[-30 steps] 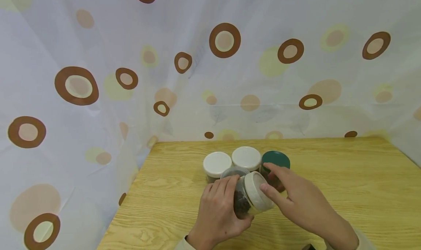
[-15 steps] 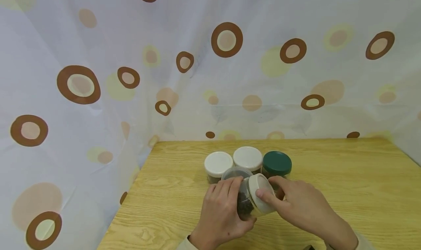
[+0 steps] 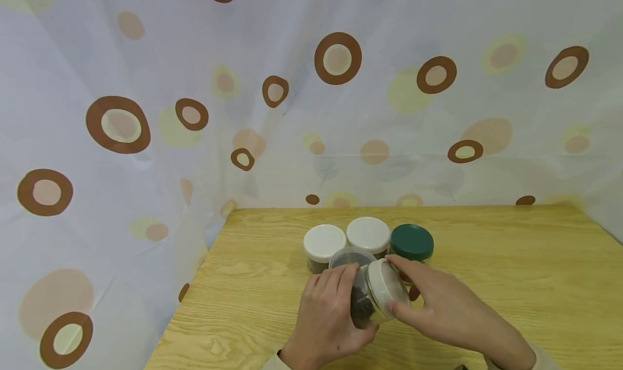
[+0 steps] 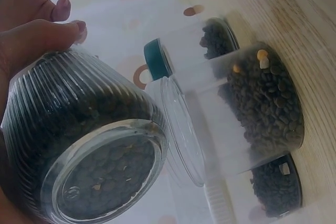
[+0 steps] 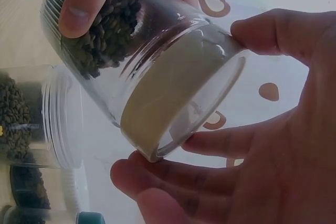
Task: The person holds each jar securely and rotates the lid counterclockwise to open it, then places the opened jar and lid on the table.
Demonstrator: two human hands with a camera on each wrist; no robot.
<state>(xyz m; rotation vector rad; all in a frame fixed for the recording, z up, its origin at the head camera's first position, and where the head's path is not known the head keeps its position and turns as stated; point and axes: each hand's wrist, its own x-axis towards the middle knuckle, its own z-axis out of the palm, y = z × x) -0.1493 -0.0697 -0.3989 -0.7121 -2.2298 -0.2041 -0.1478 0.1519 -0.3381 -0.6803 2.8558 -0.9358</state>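
A ribbed glass jar partly filled with dark pellets is held tilted in my left hand, whose fingers wrap its side. Its off-white lid points up and to the right. My right hand grips the lid's rim, with the thumb on one edge and fingers on the opposite edge, as the right wrist view shows. The left wrist view shows the jar's round base and the pellets through it. Just behind it stands a clear-rimmed jar, partly hidden by the held one.
Two white-lidded jars and a green-lidded jar stand close together behind my hands. All rest on a wood-grain table. A pale sheet printed with circles hangs along the back and left side.
My right hand's fingers, first spread out toward the green lid, have come in to the off-white lid and shifted around its rim. The left hand and jar stay nearly still.
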